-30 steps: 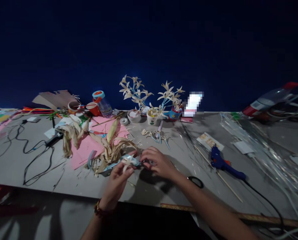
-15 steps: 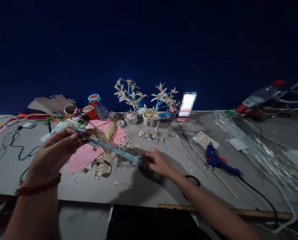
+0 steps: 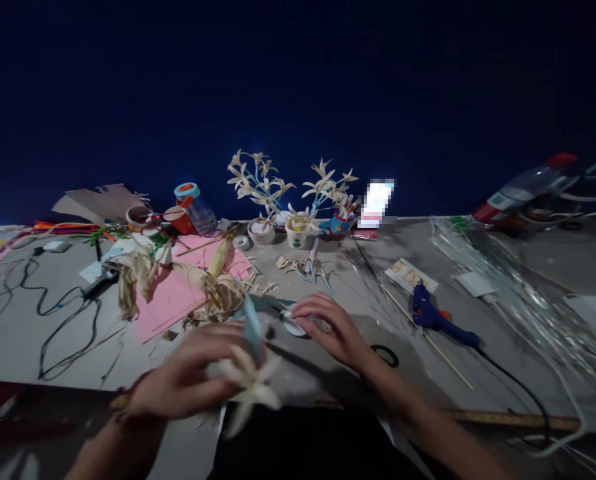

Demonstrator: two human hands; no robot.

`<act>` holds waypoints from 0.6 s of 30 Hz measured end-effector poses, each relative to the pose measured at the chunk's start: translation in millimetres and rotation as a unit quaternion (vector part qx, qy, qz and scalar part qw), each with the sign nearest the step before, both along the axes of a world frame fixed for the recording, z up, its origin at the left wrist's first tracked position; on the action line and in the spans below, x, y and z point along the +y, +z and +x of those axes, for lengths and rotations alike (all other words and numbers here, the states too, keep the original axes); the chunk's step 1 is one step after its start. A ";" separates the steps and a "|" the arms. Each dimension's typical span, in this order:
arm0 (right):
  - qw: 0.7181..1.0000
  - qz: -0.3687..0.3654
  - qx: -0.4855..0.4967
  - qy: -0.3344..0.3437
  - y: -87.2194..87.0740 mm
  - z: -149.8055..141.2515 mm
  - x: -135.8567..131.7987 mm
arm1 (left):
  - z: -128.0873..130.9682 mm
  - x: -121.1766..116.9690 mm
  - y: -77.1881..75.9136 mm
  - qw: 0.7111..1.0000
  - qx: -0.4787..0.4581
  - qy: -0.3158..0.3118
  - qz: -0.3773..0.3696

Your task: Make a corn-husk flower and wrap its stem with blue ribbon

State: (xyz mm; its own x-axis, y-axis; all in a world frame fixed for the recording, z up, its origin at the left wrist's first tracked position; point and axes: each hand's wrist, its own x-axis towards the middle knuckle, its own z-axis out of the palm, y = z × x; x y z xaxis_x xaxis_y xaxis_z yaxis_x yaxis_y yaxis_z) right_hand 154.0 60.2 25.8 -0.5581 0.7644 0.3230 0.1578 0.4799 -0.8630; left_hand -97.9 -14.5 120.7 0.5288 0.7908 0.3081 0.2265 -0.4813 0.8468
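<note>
My left hand (image 3: 193,370), smeared by motion, is closed on a pale, long-petalled artificial flower (image 3: 255,381) near the table's front edge. A strip of light blue tape (image 3: 252,321) stands up beside its fingers. To the right, my right hand (image 3: 331,327) curls its fingers at the rim of a small pale tape roll (image 3: 294,326), low over the table. Part of the roll is hidden under the fingers. More pale flowers on blue stems (image 3: 262,183) stand behind, beside a white cup (image 3: 297,235).
Dried husks (image 3: 221,297) and pink paper sheets (image 3: 171,303) lie left of centre. On the right are a blue glue gun (image 3: 443,323), thin wires, a black ring-shaped handle (image 3: 385,355) and clear plastic packets (image 3: 513,287). Black cables (image 3: 43,307) curl at far left.
My left hand came down and right, nearer my body, and the flower now shows in it. The blue strip no longer stretches straight between my hands. My right hand's fingers have unfolded somewhat.
</note>
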 end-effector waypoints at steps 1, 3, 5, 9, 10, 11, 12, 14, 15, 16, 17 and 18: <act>0.997 -0.060 0.039 0.008 4.4 4.9 -6.2 | 16.3 5.6 -9.6 0.998 0.038 -0.050 0.007; 0.979 -0.179 0.098 0.011 7.3 14.3 -18.0 | 45.4 16.4 -29.6 0.993 0.090 -0.068 0.030; 0.952 -0.275 0.135 -0.014 4.0 22.5 -27.8 | 66.5 23.1 -47.2 0.990 0.116 -0.073 0.042; 0.894 -0.400 0.195 -0.060 -6.4 32.1 -37.0 | 85.3 25.6 -65.3 0.988 0.116 -0.099 0.020; 0.882 -0.415 0.210 -0.068 -7.5 33.1 -37.1 | 87.2 25.5 -66.6 0.987 0.114 -0.109 0.016; 0.874 -0.425 0.224 -0.076 -7.9 33.7 -36.6 | 88.7 25.4 -67.2 0.987 0.110 -0.117 0.008; 0.868 -0.430 0.233 -0.086 -7.8 34.0 -35.4 | 89.9 25.3 -67.5 0.987 0.102 -0.122 -0.003; 0.872 -0.414 0.237 -0.110 -6.8 34.5 -32.0 | 91.7 25.0 -68.6 0.990 0.074 -0.114 -0.041; 0.881 -0.396 0.229 -0.122 -6.4 35.1 -30.1 | 92.0 24.8 -69.7 0.990 0.057 -0.106 -0.068; 0.892 -0.374 0.215 -0.132 -6.5 36.2 -28.2 | 92.0 24.4 -71.4 0.990 0.038 -0.098 -0.098; 0.904 -0.351 0.200 -0.141 -7.2 37.9 -26.6 | 91.4 23.9 -73.8 0.988 0.018 -0.089 -0.127; 0.914 -0.331 0.184 -0.148 -8.5 40.2 -25.4 | 90.3 23.2 -76.8 0.985 -0.003 -0.080 -0.151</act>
